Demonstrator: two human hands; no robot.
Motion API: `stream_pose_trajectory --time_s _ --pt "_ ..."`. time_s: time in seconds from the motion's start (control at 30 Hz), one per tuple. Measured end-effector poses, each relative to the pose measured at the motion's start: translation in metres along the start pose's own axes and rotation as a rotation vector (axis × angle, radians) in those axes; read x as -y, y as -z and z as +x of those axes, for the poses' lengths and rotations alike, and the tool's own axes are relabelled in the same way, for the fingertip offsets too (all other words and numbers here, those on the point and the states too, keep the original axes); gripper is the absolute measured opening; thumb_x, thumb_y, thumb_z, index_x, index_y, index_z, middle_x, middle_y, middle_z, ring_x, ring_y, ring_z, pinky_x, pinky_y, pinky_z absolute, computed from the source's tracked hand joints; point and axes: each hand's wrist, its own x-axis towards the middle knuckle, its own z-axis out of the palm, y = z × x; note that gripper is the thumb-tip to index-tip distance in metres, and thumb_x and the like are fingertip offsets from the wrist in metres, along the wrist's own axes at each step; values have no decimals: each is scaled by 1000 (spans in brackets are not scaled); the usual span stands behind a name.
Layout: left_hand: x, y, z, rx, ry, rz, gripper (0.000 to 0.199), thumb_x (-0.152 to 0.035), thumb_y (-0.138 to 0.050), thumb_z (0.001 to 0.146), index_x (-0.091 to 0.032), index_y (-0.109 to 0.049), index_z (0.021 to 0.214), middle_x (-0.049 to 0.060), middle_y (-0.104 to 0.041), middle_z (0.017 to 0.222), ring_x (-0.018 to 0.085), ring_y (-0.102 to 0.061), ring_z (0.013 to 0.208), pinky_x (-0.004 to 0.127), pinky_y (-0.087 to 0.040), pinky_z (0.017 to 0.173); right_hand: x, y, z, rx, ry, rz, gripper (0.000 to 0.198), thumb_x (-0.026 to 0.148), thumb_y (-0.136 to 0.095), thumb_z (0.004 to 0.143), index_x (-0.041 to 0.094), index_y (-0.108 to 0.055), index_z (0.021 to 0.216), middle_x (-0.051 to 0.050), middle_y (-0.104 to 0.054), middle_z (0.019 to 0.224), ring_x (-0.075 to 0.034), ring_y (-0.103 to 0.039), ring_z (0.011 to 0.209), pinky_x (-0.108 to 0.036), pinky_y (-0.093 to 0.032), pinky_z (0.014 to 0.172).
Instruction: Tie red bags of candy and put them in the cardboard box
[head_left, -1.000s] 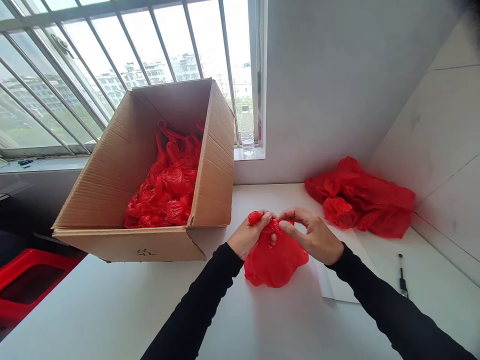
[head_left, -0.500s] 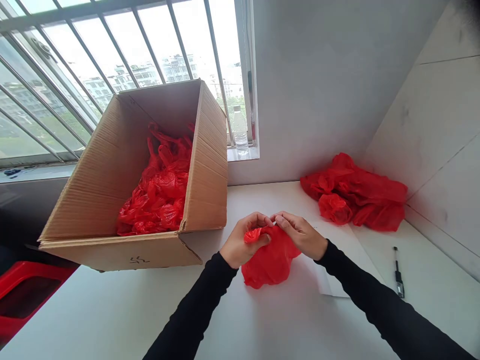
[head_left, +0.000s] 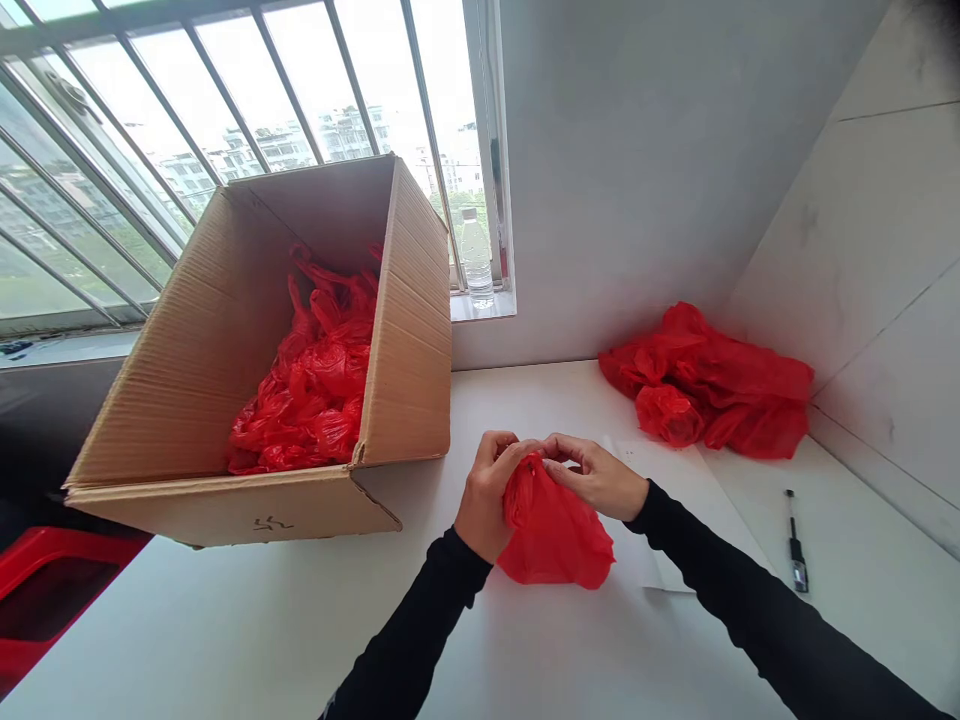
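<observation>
A small red plastic bag (head_left: 559,540) hangs bunched at its top between my two hands, just above the white table (head_left: 300,620). My left hand (head_left: 491,495) is closed round the gathered upper left part of the bag. Fingers of my right hand (head_left: 592,475) pinch the bag's top from the right, close to the left fingertips. What the bag contains, if anything, cannot be seen. A white sheet of paper (head_left: 682,490) lies on the table, partly under my right forearm.
At left stands an open cardboard box (head_left: 409,370) with red plastic bags (head_left: 322,390) inside. More red plastic (head_left: 720,385) lies heaped against the back wall. A black pen (head_left: 797,550) is at right, a clear bottle (head_left: 477,260) on the windowsill, a red chair (head_left: 67,550) at lower left.
My left hand has turned and its fingers have risen to the bag's top. The bag has shifted slightly right and spread lower; its neck is now gathered between both hands.
</observation>
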Motion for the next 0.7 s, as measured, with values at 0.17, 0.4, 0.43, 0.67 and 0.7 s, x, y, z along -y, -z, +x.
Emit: stream_pose_trajectory --time_s 0.17,0.4,0.43,0.67,0.7 --pt "-1 1 1 -43 8 31 40 -2 -56 81 -24 -65 114 5 -52 102 18 -58 92 30 -52 73 -3 4 3 -87 2 89 26 48 -58 91 22 -54 89 2 -56 83 -14 -53 76 -30 -45 72" --pt "2 -3 -3 -155 -27 109 26 -6 -53 88 -21 -64 106 1 -49 86 12 -52 72 22 -45 59 6 4 0 -42 -18 107 32 49 -63 89 23 -62 107 -2 -62 95 -18 -59 90 -35 -48 81" --pt "3 -4 -4 -168 -41 123 26 -6 -52 89 -22 -64 106 0 -48 85 11 -51 69 22 -44 57 8 3 -1 -16 -19 107 34 50 -60 91 24 -63 112 -3 -64 97 -19 -60 93 -37 -48 85" --pt "9 -11 -5 -286 -74 199 22 -7 -52 89 -22 -57 105 -2 -45 78 10 -43 60 21 -35 51 5 -6 2 89 -35 152 37 55 -54 93 24 -63 111 -3 -66 92 -20 -62 88 -36 -51 80" --pt "9 -11 -5 -261 -81 195 24 -8 -53 89 -22 -58 108 -2 -47 79 10 -45 61 21 -37 51 4 -6 4 90 -33 158 37 56 -53 94 24 -63 109 -3 -65 92 -19 -61 85 -35 -51 78"
